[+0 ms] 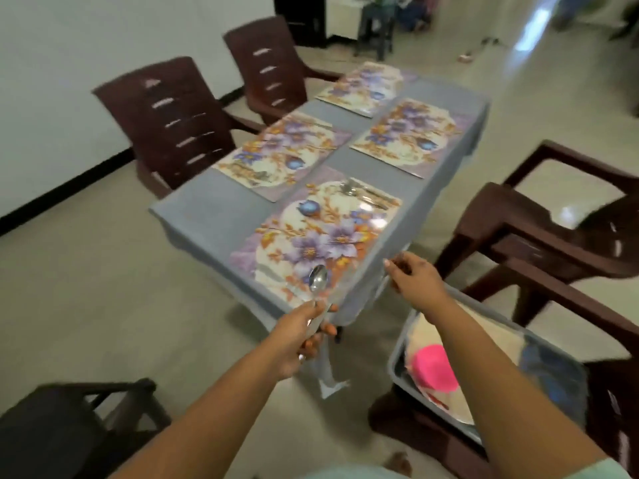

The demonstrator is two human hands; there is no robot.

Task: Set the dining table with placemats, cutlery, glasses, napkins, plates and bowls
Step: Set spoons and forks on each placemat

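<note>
Cutlery-laying stage of the table setting. Four flowered placemats lay on the grey-clothed table (193,216); no plates, bowls, glasses or napkins stood on it yet. The nearest placemat (311,236) sat at the table's near end, close to its right edge, and already carried a small cluster of cutlery (363,195) at its far right corner — the pieces too blurred to tell apart.

The left hand (301,337) gripped the handle of a spoon (317,281), fingers curled round it, the bowl of the spoon pointing away over the near edge of that placemat. Whether further pieces were held with it could not be told. The right hand (411,274) hovered at the table's near right corner, just beside the placemat's edge, fingers loosely curled and, as far as visible, holding nothing.

Judged step: placing a spoon at this setting. The next move would call for lowering the spoon flat onto the placemat, parallel to its side, then releasing it.

A grey bin (401,361) of supplies, with something pink (435,368) in it, rested on a chair (397,416) below the right forearm — well clear of the spoon.
</note>
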